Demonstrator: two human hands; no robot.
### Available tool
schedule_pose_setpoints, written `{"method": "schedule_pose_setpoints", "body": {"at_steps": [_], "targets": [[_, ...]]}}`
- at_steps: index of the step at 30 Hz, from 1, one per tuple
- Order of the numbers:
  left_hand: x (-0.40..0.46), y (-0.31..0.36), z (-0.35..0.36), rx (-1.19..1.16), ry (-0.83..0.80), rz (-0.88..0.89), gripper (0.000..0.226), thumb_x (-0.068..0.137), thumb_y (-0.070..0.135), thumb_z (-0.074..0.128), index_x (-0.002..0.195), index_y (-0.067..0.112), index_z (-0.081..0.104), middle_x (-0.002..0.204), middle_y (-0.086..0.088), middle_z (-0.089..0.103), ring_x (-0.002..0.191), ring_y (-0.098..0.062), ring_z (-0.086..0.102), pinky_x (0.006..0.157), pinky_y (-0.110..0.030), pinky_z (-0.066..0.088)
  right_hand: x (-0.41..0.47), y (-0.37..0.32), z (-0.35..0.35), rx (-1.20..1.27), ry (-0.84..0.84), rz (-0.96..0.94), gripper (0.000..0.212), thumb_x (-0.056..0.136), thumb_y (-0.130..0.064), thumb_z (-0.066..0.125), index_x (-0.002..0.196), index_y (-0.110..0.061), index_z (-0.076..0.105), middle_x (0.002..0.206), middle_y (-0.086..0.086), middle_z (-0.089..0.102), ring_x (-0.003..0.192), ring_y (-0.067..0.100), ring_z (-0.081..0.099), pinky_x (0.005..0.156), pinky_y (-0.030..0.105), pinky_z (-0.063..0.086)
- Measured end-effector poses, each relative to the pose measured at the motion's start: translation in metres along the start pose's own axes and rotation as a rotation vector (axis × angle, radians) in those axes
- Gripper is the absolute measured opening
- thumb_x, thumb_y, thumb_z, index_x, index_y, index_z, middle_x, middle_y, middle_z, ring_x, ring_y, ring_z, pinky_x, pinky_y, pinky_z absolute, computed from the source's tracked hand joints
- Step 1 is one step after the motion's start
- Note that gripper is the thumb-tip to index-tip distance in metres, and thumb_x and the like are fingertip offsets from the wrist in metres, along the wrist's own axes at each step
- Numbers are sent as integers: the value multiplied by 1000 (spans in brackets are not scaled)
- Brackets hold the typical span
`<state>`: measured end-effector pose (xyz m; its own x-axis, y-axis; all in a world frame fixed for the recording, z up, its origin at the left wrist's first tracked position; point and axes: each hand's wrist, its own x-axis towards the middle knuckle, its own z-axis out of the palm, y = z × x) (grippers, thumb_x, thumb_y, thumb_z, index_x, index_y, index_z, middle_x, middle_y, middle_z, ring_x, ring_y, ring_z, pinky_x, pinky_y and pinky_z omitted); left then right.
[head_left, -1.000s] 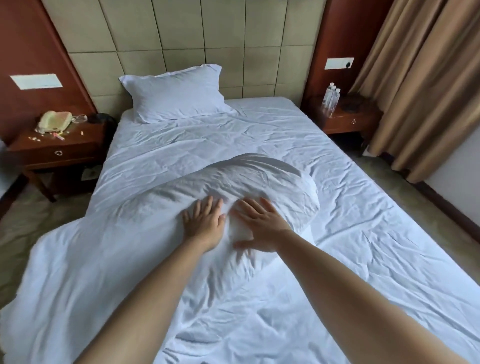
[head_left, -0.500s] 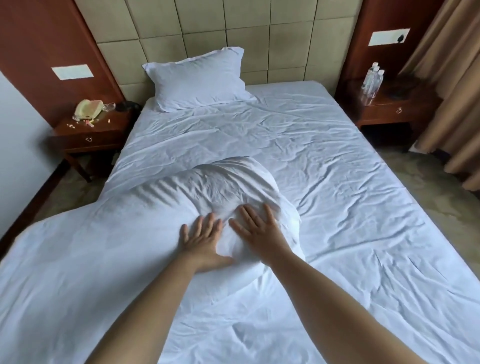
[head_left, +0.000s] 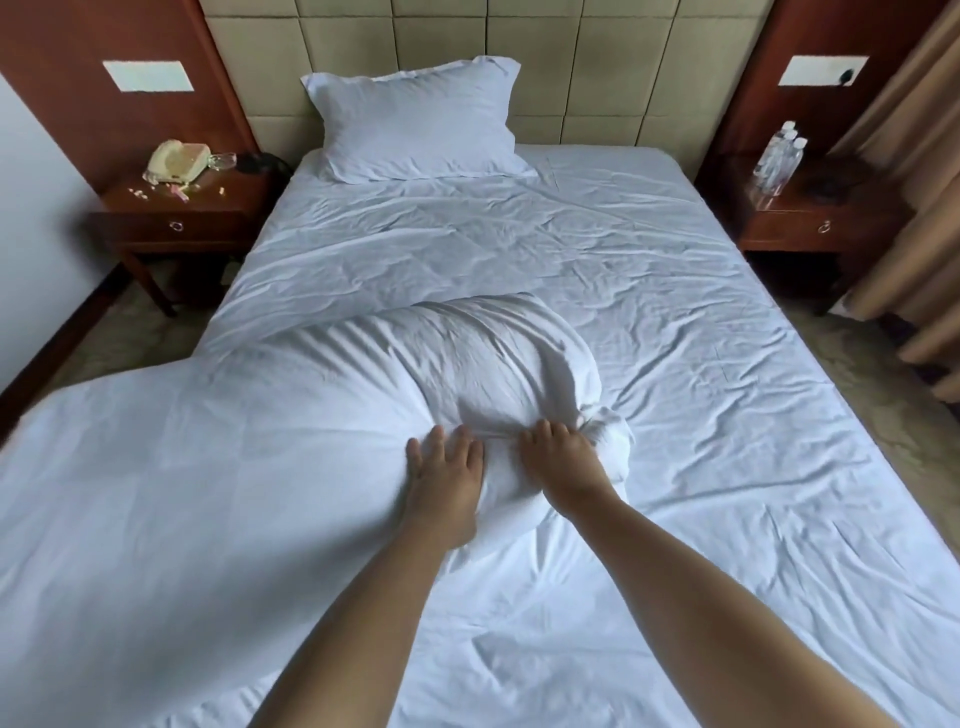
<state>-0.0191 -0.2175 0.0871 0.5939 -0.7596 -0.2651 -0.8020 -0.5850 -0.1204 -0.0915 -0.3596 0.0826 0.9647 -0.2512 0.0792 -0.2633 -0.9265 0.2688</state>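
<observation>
1. Left nightstand (head_left: 176, 218) with a phone (head_left: 179, 162) on it stands just beside the bed's left edge, up by the headboard. Open floor shows below it along that edge.
2. White bundle (head_left: 467, 364) lies on the bed (head_left: 701, 338) about mid-length, left of centre. Its flat slack part spreads leftward past the bed's left edge.
3. Long axis of the white bundle runs across the bed, side to side. The stuffed rounded end points right and stops near the bed's middle.
4. Left hand (head_left: 447, 473) lies flat on the near side of the white bundle, fingers straight and spread, pressing the cloth.
5. Right hand (head_left: 563, 457) is just beside it at the rounded end's near corner, fingers curled into a fold and gripping the cloth.
6. Pillow (head_left: 415, 124) leans at the headboard, well apart from the white bundle, with bare sheet between.
7. Right half of the bed is wrinkled bare sheet, open out to the right edge.
8. Right nightstand (head_left: 821, 223) holds water bottles (head_left: 779, 161). Curtain (head_left: 914, 208) hangs far right.
</observation>
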Motion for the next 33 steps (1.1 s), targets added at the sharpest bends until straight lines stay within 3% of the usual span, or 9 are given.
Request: {"method": "schedule_pose_setpoints", "body": {"at_steps": [6,16,18,20,22,25,28,30,33], "targets": [[-19,-5,-32,-259,223,-43,71,84,5,48,150,14,22,150,-3,34,138,-21,30,114,-32,21,5,19,-67,17,55,-117,20,40,-3,65,55,-15,59,49,3,52,40,20,51,43,22,37],[-92,35,-133,-572,486,-164,67,80,-12,41,144,10,37,142,-10,48,131,-24,43,108,-26,31,-25,67,-159,-67,528,-173,14,62,-11,44,57,-17,56,49,3,51,40,19,50,42,20,34],[-92,60,-96,-459,279,-107,72,81,-6,46,148,8,25,150,-11,34,140,-23,30,114,-29,21,-51,67,-119,31,424,-162,20,70,-11,43,66,-13,62,56,8,58,47,24,59,44,26,43],[-91,77,-52,-308,-47,-11,86,83,11,55,152,11,4,160,-5,7,148,-21,4,119,-36,7,-76,59,-77,148,11,-141,26,88,-9,43,97,-10,67,90,13,69,82,31,69,68,38,55],[-81,82,-28,-219,-223,39,92,83,32,57,153,16,-1,160,4,-6,148,-19,-9,119,-42,0,-88,54,-50,226,-326,-124,35,90,-13,53,125,-14,55,123,7,61,114,28,59,93,39,48],[-55,67,-40,-608,-146,-97,59,87,46,41,141,23,44,149,2,39,139,-16,33,115,-34,25,-72,60,-45,389,-517,-107,57,85,-32,60,139,-18,44,139,4,49,127,23,49,103,32,40],[-19,43,-66,-759,188,-304,53,75,45,35,114,25,66,119,3,67,115,-20,58,98,-32,44,-38,73,-56,759,-717,-2,42,97,-36,44,127,-10,55,136,15,51,123,27,50,96,28,37],[8,30,-75,-425,350,-246,63,75,42,25,123,22,60,125,0,60,122,-24,50,101,-37,38,-17,80,-62,931,-639,160,38,100,-31,35,114,-8,62,129,18,55,118,30,52,92,30,38],[40,19,-72,-236,149,-286,58,93,43,29,150,38,17,160,6,9,147,-23,3,111,-61,1,12,80,-59,766,-170,322,32,94,-25,40,116,-10,57,123,14,57,117,30,49,92,33,40]]}}
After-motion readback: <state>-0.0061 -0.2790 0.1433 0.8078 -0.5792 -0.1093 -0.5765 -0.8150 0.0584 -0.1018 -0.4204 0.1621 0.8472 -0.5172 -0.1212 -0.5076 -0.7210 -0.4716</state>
